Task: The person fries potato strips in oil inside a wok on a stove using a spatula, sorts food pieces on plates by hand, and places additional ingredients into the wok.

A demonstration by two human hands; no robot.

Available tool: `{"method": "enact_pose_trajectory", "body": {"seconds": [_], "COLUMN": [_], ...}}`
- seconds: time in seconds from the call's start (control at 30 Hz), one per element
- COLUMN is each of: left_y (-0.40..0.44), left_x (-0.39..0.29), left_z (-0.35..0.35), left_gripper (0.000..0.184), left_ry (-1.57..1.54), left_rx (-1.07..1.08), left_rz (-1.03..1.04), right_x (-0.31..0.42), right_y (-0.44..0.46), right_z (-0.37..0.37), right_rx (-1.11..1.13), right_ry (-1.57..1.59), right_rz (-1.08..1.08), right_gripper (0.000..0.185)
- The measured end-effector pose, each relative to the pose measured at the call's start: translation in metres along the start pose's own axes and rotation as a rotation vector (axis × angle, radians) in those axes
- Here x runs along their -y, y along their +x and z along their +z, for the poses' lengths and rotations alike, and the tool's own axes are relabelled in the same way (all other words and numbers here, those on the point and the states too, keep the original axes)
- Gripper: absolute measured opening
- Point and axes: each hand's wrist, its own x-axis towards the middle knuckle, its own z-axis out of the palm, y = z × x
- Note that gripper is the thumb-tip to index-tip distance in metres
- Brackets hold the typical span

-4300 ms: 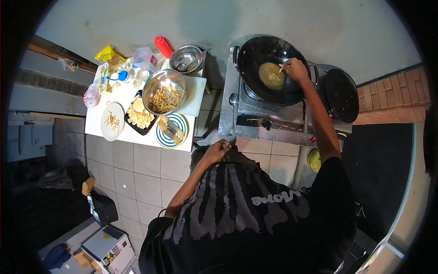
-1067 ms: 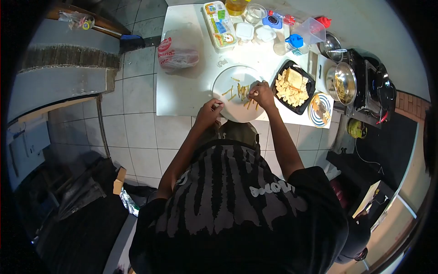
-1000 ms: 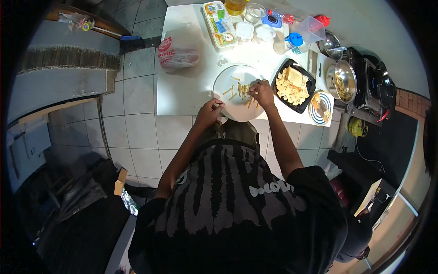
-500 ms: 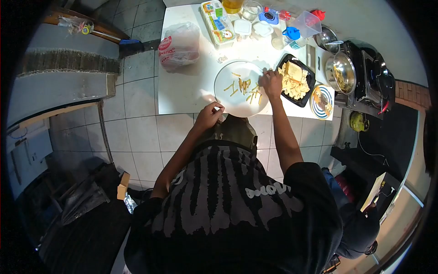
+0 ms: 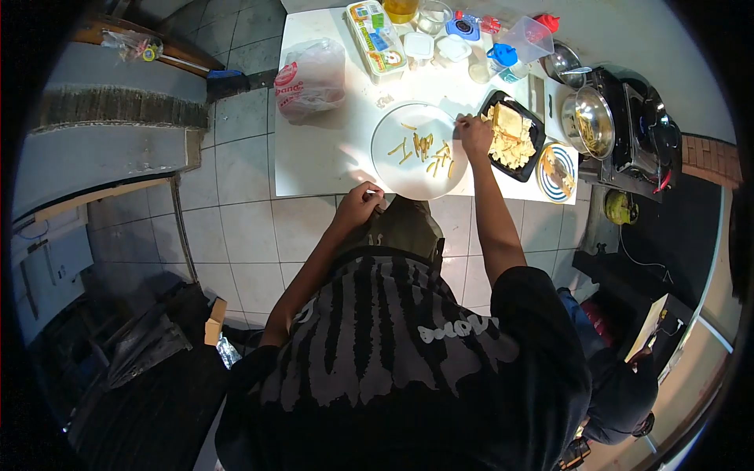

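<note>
A round white plate (image 5: 398, 179) at the table's front edge carries several thin yellow-brown strips (image 5: 424, 146) that look like fries, spread in small groups. My right hand (image 5: 476, 135) is over the plate's right rim, its fingers drawn together; whatever they hold is too small to see. Right of that hand lies a black tray (image 5: 498, 99) with pale crumbly pieces (image 5: 512, 151) and a bread-like slab (image 5: 509, 121). My left hand (image 5: 360, 206) rests curled by the table's front edge, below left of the plate. Its grip is partly hidden.
A plastic bag (image 5: 312, 82) sits at left on the white table (image 5: 314, 161). Behind stand a labelled box (image 5: 375, 39), tubs (image 5: 418, 47) and a blue-lidded container (image 5: 501, 56). At right are a striped plate (image 5: 557, 174), a steel bowl (image 5: 591, 125) and a stove (image 5: 632, 129).
My right hand has shifted slightly right and up, from the plate's edge toward the black tray. The strips at the plate's right side show more openly. My left hand stays nearly in place.
</note>
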Motion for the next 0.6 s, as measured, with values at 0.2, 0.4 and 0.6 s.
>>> {"method": "enact_pose_trajectory", "body": {"seconds": [0.2, 0.4, 0.6], "left_y": [-0.001, -0.002, -0.005], "left_x": [0.004, 0.0, 0.0], "left_z": [0.0, 0.001, -0.002], "left_gripper": [0.021, 0.023, 0.023], "left_ry": [0.009, 0.046, 0.074], "left_rx": [0.004, 0.004, 0.018], "left_rz": [-0.001, -0.009, 0.034], "right_x": [-0.003, 0.004, -0.011], "right_y": [-0.005, -0.013, -0.002], "right_z": [0.0, -0.015, -0.003], "right_rx": [-0.121, -0.134, -0.126], "right_ry": [-0.024, 0.214, 0.225], "right_rz": [0.013, -0.021, 0.054], "right_gripper": [0.026, 0.022, 0.024]}}
